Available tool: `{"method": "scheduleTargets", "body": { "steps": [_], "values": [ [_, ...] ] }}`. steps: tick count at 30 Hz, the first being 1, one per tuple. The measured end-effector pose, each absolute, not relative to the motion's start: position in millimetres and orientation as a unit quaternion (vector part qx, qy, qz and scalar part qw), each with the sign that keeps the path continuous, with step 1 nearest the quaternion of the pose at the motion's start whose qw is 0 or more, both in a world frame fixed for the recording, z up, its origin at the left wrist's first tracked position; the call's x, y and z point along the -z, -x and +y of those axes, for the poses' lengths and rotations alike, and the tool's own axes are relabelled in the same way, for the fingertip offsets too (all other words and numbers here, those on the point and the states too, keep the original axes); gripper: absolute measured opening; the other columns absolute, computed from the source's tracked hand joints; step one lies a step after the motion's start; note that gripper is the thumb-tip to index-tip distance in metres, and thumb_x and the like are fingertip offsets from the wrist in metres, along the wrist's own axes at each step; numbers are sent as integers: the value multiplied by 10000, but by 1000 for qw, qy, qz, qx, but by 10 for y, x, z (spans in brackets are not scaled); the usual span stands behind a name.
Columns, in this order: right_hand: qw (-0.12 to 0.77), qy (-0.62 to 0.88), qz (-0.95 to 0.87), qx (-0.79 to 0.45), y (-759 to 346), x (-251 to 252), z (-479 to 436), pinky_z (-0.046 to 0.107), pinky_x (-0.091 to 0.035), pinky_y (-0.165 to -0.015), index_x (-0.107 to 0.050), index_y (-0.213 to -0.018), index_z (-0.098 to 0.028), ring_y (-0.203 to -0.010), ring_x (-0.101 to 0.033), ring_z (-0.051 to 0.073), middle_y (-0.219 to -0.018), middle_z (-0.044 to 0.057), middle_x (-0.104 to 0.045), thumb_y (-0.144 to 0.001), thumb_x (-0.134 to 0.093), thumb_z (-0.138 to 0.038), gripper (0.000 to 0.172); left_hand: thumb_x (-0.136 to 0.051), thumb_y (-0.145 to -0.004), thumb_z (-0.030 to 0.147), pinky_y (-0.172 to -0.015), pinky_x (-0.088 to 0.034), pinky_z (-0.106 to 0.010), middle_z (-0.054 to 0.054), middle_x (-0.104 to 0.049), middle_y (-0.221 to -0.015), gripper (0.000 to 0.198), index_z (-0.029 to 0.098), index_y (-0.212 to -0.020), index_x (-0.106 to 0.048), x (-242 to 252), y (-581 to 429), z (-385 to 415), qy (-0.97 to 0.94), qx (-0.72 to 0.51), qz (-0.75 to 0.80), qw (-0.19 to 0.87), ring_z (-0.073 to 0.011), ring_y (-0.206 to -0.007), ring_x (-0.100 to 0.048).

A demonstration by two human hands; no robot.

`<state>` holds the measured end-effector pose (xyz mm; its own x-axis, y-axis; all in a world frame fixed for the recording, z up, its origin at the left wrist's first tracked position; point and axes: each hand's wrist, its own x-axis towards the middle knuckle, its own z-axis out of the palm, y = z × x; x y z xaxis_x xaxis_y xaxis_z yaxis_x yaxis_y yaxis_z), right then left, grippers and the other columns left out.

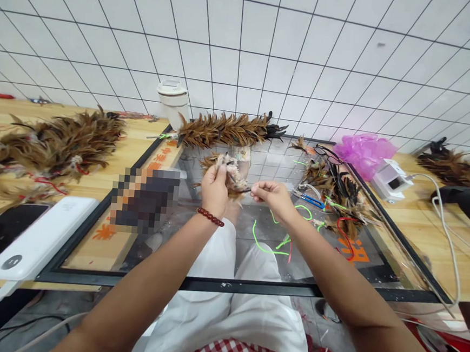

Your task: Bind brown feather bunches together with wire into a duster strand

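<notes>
My left hand (pixel 214 188), with a beaded bracelet on its wrist, is closed on a bundle of brown feathers (pixel 235 170) with pale, fluffy bases. Just to the right, my right hand (pixel 273 196) pinches a thin dark strip (pixel 245 191) that reaches toward the bundle. Whether that strip is a feather or a cord I cannot tell. Both hands are above a glass panel (pixel 229 251) with a black frame. Behind them lies a long brown feather garland (pixel 222 130). Blue-handled snips (pixel 313 201) rest near my right hand.
Loose feathers (pixel 332 183) and green cords (pixel 270 249) lie on the glass. A white cup (pixel 173 103) stands at the back. To the left are more feather garlands (pixel 62 141) and a white power bank (pixel 43 237). A purple plastic bag (pixel 365 152) and white device (pixel 391 180) sit right.
</notes>
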<state>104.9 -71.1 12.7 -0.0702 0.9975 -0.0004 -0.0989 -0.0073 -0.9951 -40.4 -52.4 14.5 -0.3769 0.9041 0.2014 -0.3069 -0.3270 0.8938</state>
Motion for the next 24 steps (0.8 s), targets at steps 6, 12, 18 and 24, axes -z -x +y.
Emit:
{"method": "scheduleTargets", "body": {
  "steps": [6, 12, 18, 24],
  "values": [
    [385, 546, -648, -366, -1140, -13, -656, 228, -368, -529, -673, -632, -174, -500, -472, 88, -554, -20, -601, -680, -658, -286, 122, -629, -768, 460, -510, -374, -185, 35, -523, -598, 312, 172, -702, -530, -361, 445, -581, -370, -730, 389, 422, -59, -524, -448],
    [403, 541, -708, -210, -1217, -66, -661, 277, -403, -673, -714, -802, -204, -646, -493, 125, -759, 20, -630, -653, -706, -199, 149, -650, -758, 457, -400, -240, -204, 41, -469, -543, 333, 168, -673, -508, -310, 317, -701, -416, -622, 384, 542, -44, -425, -345],
    [553, 396, -591, -434, -1111, -198, -690, 275, -446, -643, -685, -880, -202, -635, -520, 118, -697, -8, -602, -666, -737, -422, 312, -612, -778, 488, -434, -265, -207, 39, -443, -527, 370, 160, -636, -516, -210, 263, -766, -495, -565, 379, 541, -55, -457, -328],
    [594, 373, -531, -475, -1034, -267, -762, 265, -478, -637, -656, -794, -206, -631, -549, 109, -675, -21, -623, -582, -813, -388, 320, -565, -803, 513, -465, -273, -211, 35, -434, -529, 403, 163, -616, -495, -172, 263, -790, -549, -544, 390, 501, -66, -482, -342]
  ]
}}
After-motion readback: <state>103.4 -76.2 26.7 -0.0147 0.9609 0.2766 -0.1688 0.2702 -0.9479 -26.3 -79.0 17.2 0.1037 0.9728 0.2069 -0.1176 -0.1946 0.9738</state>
